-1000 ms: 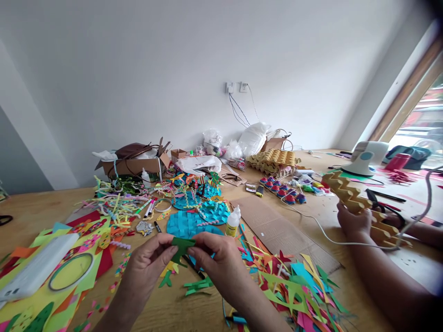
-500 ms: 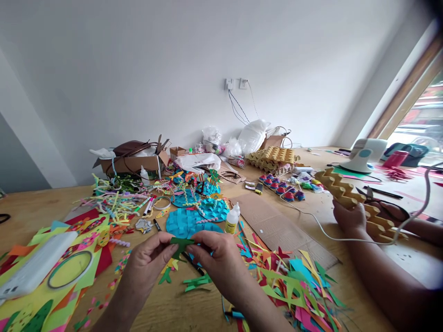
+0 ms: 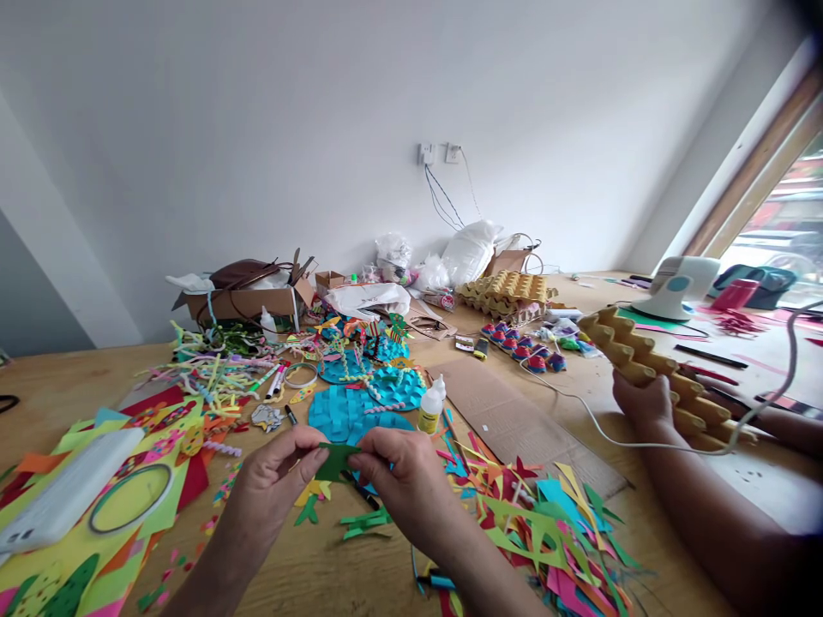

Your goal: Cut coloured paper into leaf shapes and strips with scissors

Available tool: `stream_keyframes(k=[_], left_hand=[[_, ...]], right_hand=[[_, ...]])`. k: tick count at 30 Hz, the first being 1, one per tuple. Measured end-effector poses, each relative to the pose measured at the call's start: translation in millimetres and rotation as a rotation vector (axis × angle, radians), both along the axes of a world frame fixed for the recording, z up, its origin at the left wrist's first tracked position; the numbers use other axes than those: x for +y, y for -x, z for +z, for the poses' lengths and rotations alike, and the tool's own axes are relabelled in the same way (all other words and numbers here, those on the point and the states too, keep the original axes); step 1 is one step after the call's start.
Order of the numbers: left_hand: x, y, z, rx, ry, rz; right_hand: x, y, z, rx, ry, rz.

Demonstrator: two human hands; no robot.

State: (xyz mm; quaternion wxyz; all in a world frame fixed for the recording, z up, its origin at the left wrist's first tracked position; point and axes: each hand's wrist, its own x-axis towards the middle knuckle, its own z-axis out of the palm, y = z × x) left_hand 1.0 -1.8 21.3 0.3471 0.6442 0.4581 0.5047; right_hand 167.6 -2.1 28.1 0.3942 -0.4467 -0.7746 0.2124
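Between my two hands a small piece of green paper (image 3: 335,463) is held up above the table. My left hand (image 3: 283,467) pinches its left edge between thumb and fingers. On the right edge, my right hand (image 3: 393,467) has the same kind of pinch. Just beyond the hands lie round blue woven paper pieces (image 3: 351,413) and a white glue bottle (image 3: 431,404). Green paper strips (image 3: 365,523) rest on the table below the held piece, and a green and yellow cutout (image 3: 309,507) is beside my left hand.
At right, another person's hand (image 3: 643,403) holds an egg carton (image 3: 621,343). Colourful paper scraps (image 3: 553,540) lie right of my arm, near a flat cardboard sheet (image 3: 514,420). Yellow paper (image 3: 138,488) and a white device (image 3: 70,488) are at left. A white cord (image 3: 591,424) crosses the right side.
The green paper now shows a broader, flatter face between my hands. The other person's egg carton and hand have shifted slightly left, and the scissors by that hand no longer show the same way.
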Motion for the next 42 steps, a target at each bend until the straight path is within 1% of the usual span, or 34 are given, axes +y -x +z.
stream_keyframes(k=[3, 9, 16, 20, 24, 29, 32, 37, 39, 42], left_hand=[[1.4, 1.8, -2.8, -0.005, 0.008, 0.013], [1.4, 1.1, -6.2, -0.114, 0.077, 0.054], [2.0, 0.2, -9.2, -0.200, 0.113, 0.075], [1.0, 2.2, -6.5, -0.152, 0.103, 0.088], [0.0, 1.5, -3.8, -0.068, 0.070, 0.068], [1.9, -0.9, -7.2, -0.078, 0.133, 0.003], [2.8, 0.5, -9.0, -0.104, 0.158, -0.014], [3.0, 3.5, -8.8, -0.113, 0.120, 0.024], [2.6, 3.0, -7.4, -0.105, 0.124, 0.035], [0.5, -0.2, -2.5, -0.101, 0.140, 0.048]], right_hand=[[-0.9, 0.5, 0.2, 0.007, 0.027, 0.022], [0.7, -0.1, 1.0, 0.045, 0.036, 0.054], [4.2, 4.5, -7.3, 0.058, -0.051, 0.054], [4.5, 4.7, -7.7, 0.080, -0.061, 0.064], [3.7, 1.1, -4.1, 0.133, -0.063, 0.069], [0.7, -2.0, -2.3, 0.170, -0.075, 0.082], [0.9, -1.8, -2.4, 0.193, -0.051, 0.086], [5.5, 0.7, -4.3, 0.137, 0.065, 0.122], [7.0, 1.8, -5.8, 0.125, 0.090, 0.121], [9.0, 2.1, -7.9, 0.167, 0.125, 0.120]])
